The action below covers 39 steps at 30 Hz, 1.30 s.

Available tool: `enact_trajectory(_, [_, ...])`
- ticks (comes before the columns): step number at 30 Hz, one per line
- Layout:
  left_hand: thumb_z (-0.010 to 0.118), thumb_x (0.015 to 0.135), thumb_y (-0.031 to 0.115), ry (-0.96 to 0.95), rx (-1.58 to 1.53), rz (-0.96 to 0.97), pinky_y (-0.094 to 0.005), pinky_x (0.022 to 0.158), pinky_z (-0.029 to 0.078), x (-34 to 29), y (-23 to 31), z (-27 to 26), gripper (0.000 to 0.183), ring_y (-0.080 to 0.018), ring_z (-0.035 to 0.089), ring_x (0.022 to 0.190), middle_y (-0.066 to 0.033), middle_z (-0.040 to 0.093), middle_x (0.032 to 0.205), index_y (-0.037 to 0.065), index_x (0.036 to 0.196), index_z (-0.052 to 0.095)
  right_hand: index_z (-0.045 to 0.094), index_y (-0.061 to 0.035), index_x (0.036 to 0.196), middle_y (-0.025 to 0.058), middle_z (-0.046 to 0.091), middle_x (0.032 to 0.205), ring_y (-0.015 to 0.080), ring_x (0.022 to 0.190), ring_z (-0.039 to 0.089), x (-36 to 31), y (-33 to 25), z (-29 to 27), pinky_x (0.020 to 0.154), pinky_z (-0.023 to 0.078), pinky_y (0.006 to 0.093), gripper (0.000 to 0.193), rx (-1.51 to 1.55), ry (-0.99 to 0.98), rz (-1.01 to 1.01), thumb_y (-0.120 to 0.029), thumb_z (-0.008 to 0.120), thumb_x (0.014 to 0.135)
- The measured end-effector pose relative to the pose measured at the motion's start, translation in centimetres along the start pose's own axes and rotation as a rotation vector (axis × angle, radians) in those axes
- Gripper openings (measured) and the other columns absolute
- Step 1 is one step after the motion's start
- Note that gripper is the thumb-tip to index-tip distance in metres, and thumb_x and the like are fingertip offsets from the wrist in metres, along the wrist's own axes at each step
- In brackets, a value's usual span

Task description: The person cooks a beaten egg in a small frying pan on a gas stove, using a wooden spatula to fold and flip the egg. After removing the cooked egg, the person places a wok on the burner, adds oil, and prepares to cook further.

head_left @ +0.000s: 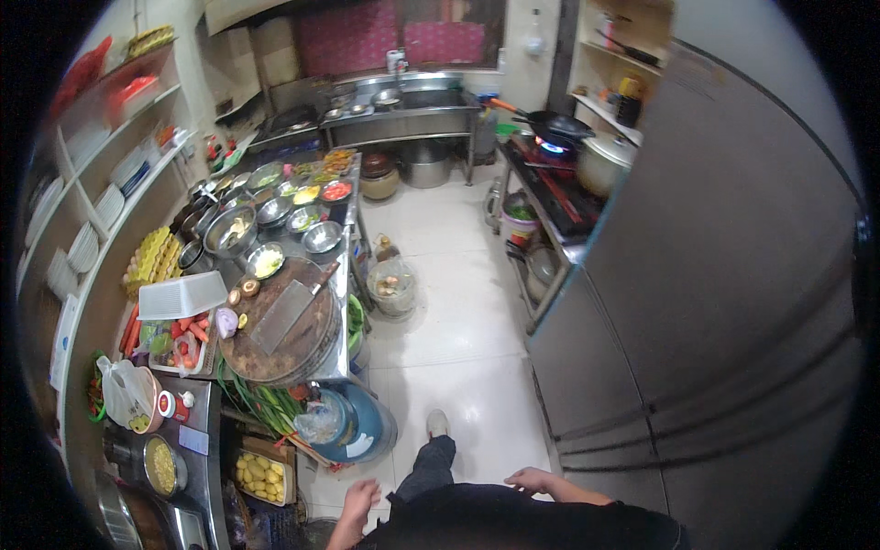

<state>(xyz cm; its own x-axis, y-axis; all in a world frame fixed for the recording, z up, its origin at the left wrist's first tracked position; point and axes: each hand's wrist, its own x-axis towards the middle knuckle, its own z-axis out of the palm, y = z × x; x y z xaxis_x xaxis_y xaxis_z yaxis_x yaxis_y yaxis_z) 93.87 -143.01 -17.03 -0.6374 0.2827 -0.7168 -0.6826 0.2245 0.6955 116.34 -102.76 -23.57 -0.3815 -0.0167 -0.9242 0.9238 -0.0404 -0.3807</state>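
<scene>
My left hand hangs low beside my leg, fingers loosely bent and nothing in it. On the other side of my body, my right hand is likewise empty, its fingers partly spread. Neither touches anything. Nearest the left hand are a blue gas cylinder with a clear plastic bag on it and a box of potatoes. Farther ahead, a cleaver lies flat on a round wooden chopping board, next to mushrooms and a purple onion.
Steel bowls of cut food crowd the left table. A wok sits over a lit burner at the right, beside a lidded pot. A tall grey fridge fills the right side. A bag of eggs stands on the white-tiled floor.
</scene>
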Motion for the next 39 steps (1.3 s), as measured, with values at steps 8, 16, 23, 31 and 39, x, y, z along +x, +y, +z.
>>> enact_trajectory(8, [0.057,0.096,0.014,-0.477,-0.007,0.275,-0.0336,0.092,0.051,15.6,30.4,18.2,0.036,-0.0202,0.062,0.108,-0.0129,0.062,0.12,-0.001,0.128,0.053,0.06,0.0093,0.105,0.0197,0.064,0.099,0.0305,0.078,0.07,-0.7,-19.9,-15.0,0.069,0.061,0.0381,0.021,0.552,0.555,-0.443,-0.007,0.058,0.092])
enact_trajectory(16, [0.052,0.098,0.014,-0.658,0.035,0.205,-0.0371,0.095,0.05,28.3,46.3,27.9,0.033,-0.0229,0.06,0.112,-0.015,0.059,0.125,0.001,0.128,0.052,0.061,0.0029,0.106,0.0132,0.067,0.094,0.0203,0.079,0.067,1.8,-31.9,-24.3,0.064,0.056,0.0321,0.019,0.721,0.614,-0.383,-0.011,0.059,0.094])
enact_trajectory(23, [0.057,0.095,0.014,-0.503,-0.03,0.14,-0.0369,0.088,0.053,41.3,59.4,33.8,0.033,-0.0247,0.064,0.104,-0.0165,0.063,0.118,-0.001,0.125,0.053,0.066,0.0016,0.096,0.0095,0.069,0.082,0.0171,0.071,0.066,11.0,-48.9,-38.0,0.063,0.055,0.0289,0.016,0.724,0.515,-0.509,-0.013,0.063,0.092])
enact_trajectory(31, [0.053,0.093,0.009,-0.392,-0.171,0.236,-0.0379,0.085,0.054,52.0,75.7,37.4,0.027,-0.0273,0.065,0.101,-0.0185,0.063,0.114,-0.004,0.117,0.054,0.058,0.0027,0.117,0.015,0.066,0.108,0.0217,0.096,0.066,10.6,-79.8,-54.6,0.084,0.054,0.0326,0.028,0.771,0.455,-0.909,-0.016,0.06,0.096])
enact_trajectory(39, [0.056,0.093,0.012,-0.49,-0.006,0.149,-0.0375,0.082,0.054,70.7,89.5,45.6,0.03,-0.0261,0.065,0.098,-0.0168,0.065,0.108,-0.004,0.118,0.054,0.047,0.0031,0.124,0.0222,0.055,0.124,0.0321,0.115,0.056,10.5,-96.0,-68.4,0.096,0.049,0.0443,0.035,1.43,0.466,-1.175,-0.021,0.053,0.098])
